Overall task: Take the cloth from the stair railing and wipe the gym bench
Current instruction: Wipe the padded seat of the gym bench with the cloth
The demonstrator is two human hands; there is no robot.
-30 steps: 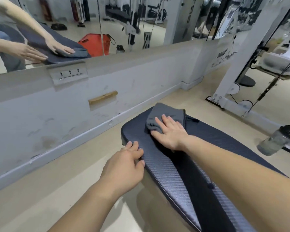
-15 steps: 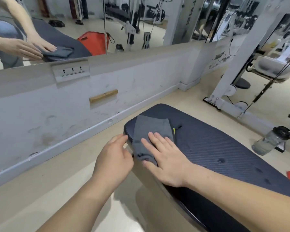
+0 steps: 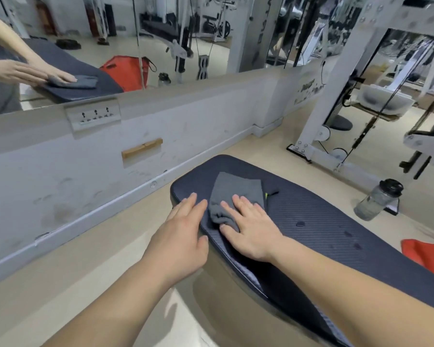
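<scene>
- The cloth [image 3: 236,196] is grey and folded, and it lies on the dark padded surface [image 3: 323,221] of the gym bench, near its rounded end that points to the wall.
- The right hand [image 3: 251,226] lies flat on the near part of the cloth with the fingers spread apart and stretched; it presses the cloth down and does not clamp it. The thumb touches the bench beside the bunched edge of the cloth.
- The left hand [image 3: 183,236] rests on the left edge of the bench, just beside the cloth. Its fingers are straight and close together, and it holds nothing.
- Some small dark wet spots [image 3: 300,224] show on the textured cover, to the right of the right hand.
- A small yellow-green tag [image 3: 266,195] shows at the right edge of the cloth.
- On the floor to the right of the bench stands a clear water bottle [image 3: 376,199] with a black cap, well apart from the hands.
- A red thing [image 3: 424,254] lies on the floor at the right border; what it is I cannot tell.
- Along the low grey wall [image 3: 60,171] there is a mirror [image 3: 135,41], and it shows both hands and the cloth again.
- A white machine frame [image 3: 321,116] stands behind the bench.
</scene>
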